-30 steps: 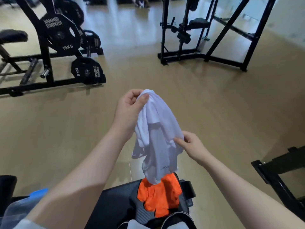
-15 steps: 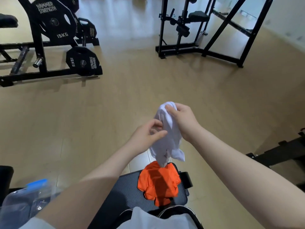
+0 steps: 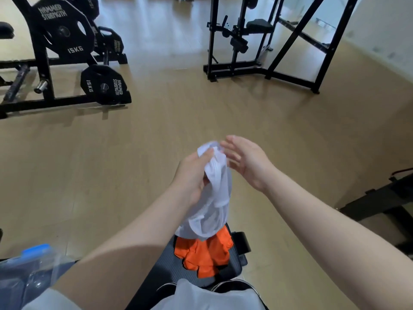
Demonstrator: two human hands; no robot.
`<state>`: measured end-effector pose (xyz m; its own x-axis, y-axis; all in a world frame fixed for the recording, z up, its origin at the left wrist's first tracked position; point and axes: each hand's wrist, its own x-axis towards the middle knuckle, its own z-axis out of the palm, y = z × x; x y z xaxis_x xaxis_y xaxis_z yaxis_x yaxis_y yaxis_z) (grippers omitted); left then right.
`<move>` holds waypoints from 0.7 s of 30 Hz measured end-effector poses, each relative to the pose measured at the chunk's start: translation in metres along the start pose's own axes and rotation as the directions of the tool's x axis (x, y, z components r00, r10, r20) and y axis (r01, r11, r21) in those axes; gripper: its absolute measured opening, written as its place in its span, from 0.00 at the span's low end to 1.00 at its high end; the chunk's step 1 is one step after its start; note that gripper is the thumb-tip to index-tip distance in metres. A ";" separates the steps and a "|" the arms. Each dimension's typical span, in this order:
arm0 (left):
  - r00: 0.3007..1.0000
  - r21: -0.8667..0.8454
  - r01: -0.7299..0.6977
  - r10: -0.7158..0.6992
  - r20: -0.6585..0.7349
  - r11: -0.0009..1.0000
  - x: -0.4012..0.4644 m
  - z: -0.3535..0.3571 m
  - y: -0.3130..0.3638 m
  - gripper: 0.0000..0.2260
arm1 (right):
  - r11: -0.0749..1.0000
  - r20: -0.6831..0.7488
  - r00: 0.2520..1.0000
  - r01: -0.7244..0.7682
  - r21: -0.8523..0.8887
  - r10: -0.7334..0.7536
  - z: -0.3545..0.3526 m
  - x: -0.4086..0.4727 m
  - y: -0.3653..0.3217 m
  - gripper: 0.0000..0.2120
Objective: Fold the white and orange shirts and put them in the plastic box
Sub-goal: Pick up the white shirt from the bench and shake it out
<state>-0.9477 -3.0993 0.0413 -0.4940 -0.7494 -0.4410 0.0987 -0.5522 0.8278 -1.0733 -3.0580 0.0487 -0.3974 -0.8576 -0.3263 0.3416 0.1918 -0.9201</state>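
In the middle of the frame the left hand is closed around the top of the white shirt and holds it up in the air, with the thumb pressed on the gathered cloth. The shirt hangs down from this grip as a loose bunch, and its lower end comes just above the orange shirt; if the two touch, I cannot tell. The right hand is just to the right of the top of the white shirt, with the palm open and the fingers spread, and it grips nothing; its fingertips are very near the cloth. The orange shirt lies crumpled on the far end of a black padded bench in the lower centre of the frame. At the lower left corner, a clear plastic box with a blue part on its upper edge is partly seen, beside the bench and partly covered by the left forearm. The floor is light wood. In the upper left stands a black rack with weight plates marked 15KG, and in the upper right a black metal frame.
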 end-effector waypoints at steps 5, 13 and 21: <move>0.994 -0.085 0.002 -0.011 -0.110 0.996 -0.001 0.033 0.002 0.06 | 0.977 0.010 0.998 0.055 -0.205 -0.054 -0.032 -0.028 0.036 0.09; 0.989 -0.354 -0.019 -0.035 -0.147 0.935 -0.016 0.077 0.019 0.05 | 0.801 0.212 0.964 0.250 -0.543 -0.157 -0.067 -0.036 0.052 0.07; 0.971 -0.270 -0.151 0.092 -0.221 0.951 -0.031 0.079 0.012 0.06 | 0.952 0.257 0.956 0.205 -0.227 -0.145 -0.086 -0.040 0.011 0.07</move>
<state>-0.9992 -3.0537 0.0928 -0.2797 -0.8589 -0.4290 0.4020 -0.5105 0.7601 -1.1267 -2.9805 0.0332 -0.2107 -0.9698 -0.1231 0.0503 0.1150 -0.9921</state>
